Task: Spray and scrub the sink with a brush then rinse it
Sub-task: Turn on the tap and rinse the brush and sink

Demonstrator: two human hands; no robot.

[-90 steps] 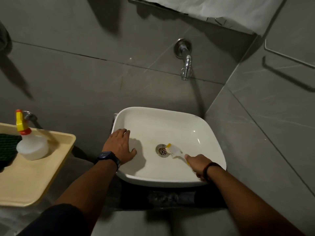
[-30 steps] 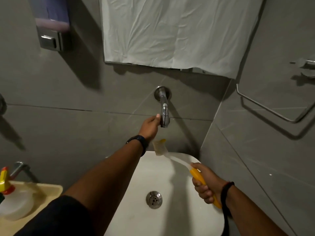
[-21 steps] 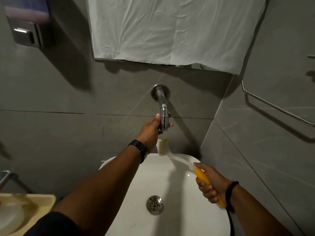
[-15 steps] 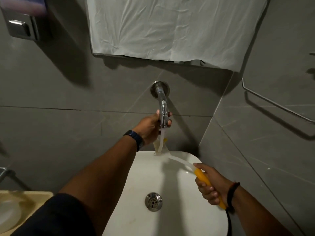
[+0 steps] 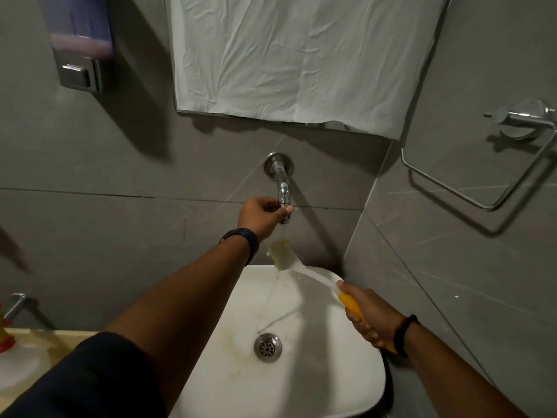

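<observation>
A white square sink (image 5: 301,387) sits below a chrome wall tap (image 5: 281,185), and its metal drain (image 5: 267,347) lies mid-basin. My left hand (image 5: 262,217) grips the spout end of the tap. Water runs down from it onto the white bristle head of a brush (image 5: 281,254), then streams into the basin. My right hand (image 5: 366,318) is closed on the brush's yellow handle, holding the head up under the stream. Yellowish stains show on the basin left of the drain.
A beige tray (image 5: 45,351) at the lower left carries a white spray bottle (image 5: 15,366) with a red collar. A soap dispenser (image 5: 80,43) hangs on the wall upper left. A white cloth (image 5: 301,55) covers the mirror. A chrome towel ring (image 5: 482,176) juts from the right wall.
My left hand left the sink rim and took hold of the tap; water now flows. My right hand lifted the brush from the drain up under the stream.
</observation>
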